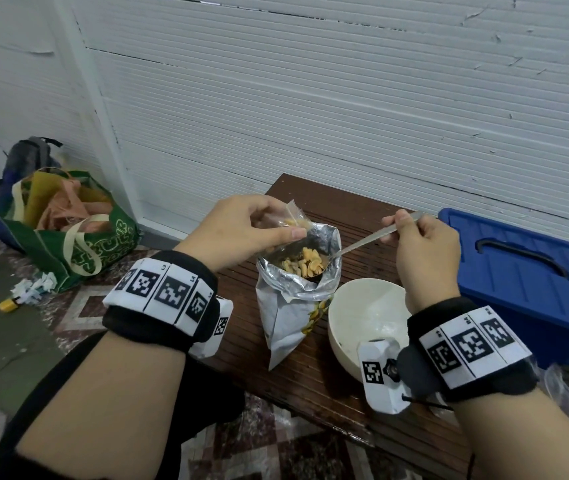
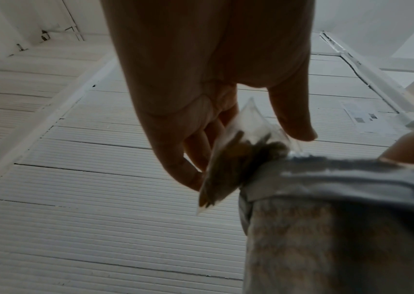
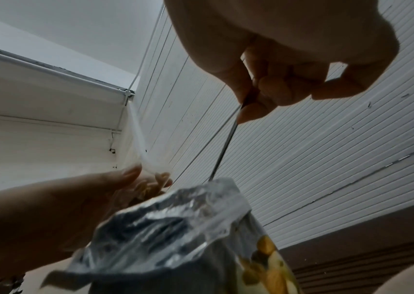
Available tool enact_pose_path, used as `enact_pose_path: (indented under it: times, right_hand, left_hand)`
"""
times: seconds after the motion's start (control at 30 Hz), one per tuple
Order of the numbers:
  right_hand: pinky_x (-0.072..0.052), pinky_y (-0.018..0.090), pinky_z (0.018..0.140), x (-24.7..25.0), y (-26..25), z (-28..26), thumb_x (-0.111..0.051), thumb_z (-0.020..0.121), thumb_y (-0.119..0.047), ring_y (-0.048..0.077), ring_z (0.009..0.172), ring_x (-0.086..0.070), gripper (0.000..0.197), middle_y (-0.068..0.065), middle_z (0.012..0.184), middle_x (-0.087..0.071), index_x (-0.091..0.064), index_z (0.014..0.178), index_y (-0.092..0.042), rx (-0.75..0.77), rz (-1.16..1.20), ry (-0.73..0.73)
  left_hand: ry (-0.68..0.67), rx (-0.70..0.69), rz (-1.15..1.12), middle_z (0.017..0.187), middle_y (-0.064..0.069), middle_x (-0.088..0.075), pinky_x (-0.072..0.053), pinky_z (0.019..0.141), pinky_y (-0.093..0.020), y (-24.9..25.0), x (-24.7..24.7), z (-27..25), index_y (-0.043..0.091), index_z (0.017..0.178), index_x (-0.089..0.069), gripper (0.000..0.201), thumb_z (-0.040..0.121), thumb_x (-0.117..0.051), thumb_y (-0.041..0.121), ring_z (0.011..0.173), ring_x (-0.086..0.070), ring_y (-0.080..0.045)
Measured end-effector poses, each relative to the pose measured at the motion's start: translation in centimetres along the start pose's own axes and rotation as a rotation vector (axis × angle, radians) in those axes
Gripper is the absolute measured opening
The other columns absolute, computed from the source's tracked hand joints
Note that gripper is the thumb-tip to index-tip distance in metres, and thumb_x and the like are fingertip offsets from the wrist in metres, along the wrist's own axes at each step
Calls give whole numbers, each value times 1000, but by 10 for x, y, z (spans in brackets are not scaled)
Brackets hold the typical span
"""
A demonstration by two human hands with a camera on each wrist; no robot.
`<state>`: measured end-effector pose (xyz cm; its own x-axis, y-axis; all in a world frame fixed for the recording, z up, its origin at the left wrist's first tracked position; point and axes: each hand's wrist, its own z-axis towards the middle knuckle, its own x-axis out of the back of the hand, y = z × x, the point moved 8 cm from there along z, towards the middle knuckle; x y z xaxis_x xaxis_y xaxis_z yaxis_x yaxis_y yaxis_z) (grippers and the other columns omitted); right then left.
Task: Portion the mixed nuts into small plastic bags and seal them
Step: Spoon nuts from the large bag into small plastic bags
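Note:
An open foil nut bag (image 1: 297,299) stands on the dark wooden table (image 1: 338,393), its silver mouth wide. My left hand (image 1: 241,233) pinches a small clear plastic bag (image 1: 291,221) with a few nuts in it, just above the foil bag's far left rim; the same small bag (image 2: 236,157) shows between thumb and fingers in the left wrist view. My right hand (image 1: 421,247) grips a metal spoon (image 1: 362,241) by its handle. The spoon's bowl sits inside the foil bag's mouth, heaped with pale nuts (image 1: 307,265). From below, the spoon handle (image 3: 223,149) runs down behind the foil bag (image 3: 175,228).
A white empty bowl (image 1: 362,313) sits right of the foil bag, near the table's front. A blue lidded plastic bin (image 1: 525,271) stands at the right. On the floor at left lie a green tote bag (image 1: 68,233), a grey backpack (image 1: 30,155) and crumpled paper. A white ribbed wall is behind.

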<state>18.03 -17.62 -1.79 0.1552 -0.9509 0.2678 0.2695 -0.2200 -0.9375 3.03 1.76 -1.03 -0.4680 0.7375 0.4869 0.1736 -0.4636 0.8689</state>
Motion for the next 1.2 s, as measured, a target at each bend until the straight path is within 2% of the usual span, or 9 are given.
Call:
enact_pose_path:
  times: [0.13, 0.23, 0.37, 0.43, 0.67, 0.73, 0.83, 0.97, 1.2]
  right_hand:
    - [-40, 25, 67, 12, -6, 5, -49, 98, -25, 1, 59, -51, 29, -10, 59, -60, -69, 77, -21, -21, 19, 53]
    - [-40, 23, 69, 20, -13, 12, -48, 98, -25, 0, 66, -53, 29, -10, 63, -62, -68, 78, -20, -11, 25, 88]
    - [-42, 22, 73, 29, -24, 19, -48, 98, -25, 3, 73, -56, 31, -14, 65, -62, -66, 74, -21, 18, 49, 125]
    - [-38, 17, 68, 30, -27, 20, -47, 98, -25, 3, 72, -55, 29, -12, 65, -62, -67, 78, -20, 27, 49, 126]
    - [-39, 19, 67, 17, -32, 17, -46, 99, -25, 2, 69, -54, 29, -10, 65, -62, -69, 83, -16, 28, 52, 54]
    - [-41, 19, 70, 12, -30, 17, -47, 99, -24, -1, 70, -56, 30, -12, 65, -63, -70, 83, -13, 32, 51, 37]
    - [-38, 9, 65, 6, -29, 18, -47, 98, -23, -10, 69, -56, 31, -16, 65, -63, -70, 81, -11, 39, 37, 14]
    - [-39, 12, 59, 0, -30, 17, -47, 99, -24, 3, 70, -55, 32, -15, 66, -64, -69, 79, -14, 54, 22, -10]
    - [-38, 5, 55, -6, -34, 14, -48, 99, -24, 7, 73, -54, 33, -15, 65, -65, -66, 72, -21, 81, 78, -41]
  left_hand:
    - [2, 5, -8, 91, 10, -71, -51, 66, -11, 0, 2, 0, 26, 105, -69, 42, 68, -78, 44, 81, -68, -7]
    - [-7, 9, 21, 95, 13, -71, -52, 77, -18, 0, 3, 0, 26, 107, -70, 56, 58, -77, 53, 87, -66, 0]
    - [-6, 4, 89, 93, 16, -69, -43, 67, -5, 2, 3, -1, 29, 105, -69, 46, 64, -81, 45, 82, -61, 9]
    - [-3, -8, 104, 87, 15, -68, -41, 62, -1, 4, 1, -2, 31, 100, -68, 40, 65, -83, 41, 75, -59, 13]
    - [-21, -38, 166, 81, 20, -64, -38, 59, 1, 9, -9, 0, 31, 97, -67, 38, 64, -85, 40, 69, -55, 19]
    - [-24, -34, 168, 83, 19, -66, -41, 62, -1, 8, -10, 0, 31, 99, -68, 40, 63, -85, 41, 72, -57, 16]
    - [-24, -25, 179, 89, 18, -68, -48, 73, -9, 7, -11, 1, 30, 103, -70, 46, 62, -85, 44, 82, -61, 6]
    - [-22, -22, 175, 89, 19, -67, -44, 67, -4, 6, -12, 1, 35, 98, -68, 42, 62, -85, 45, 79, -59, 8]
    - [-11, -23, 179, 92, 17, -66, -42, 65, 0, 6, -12, 0, 36, 98, -66, 41, 63, -83, 48, 85, -59, 5]
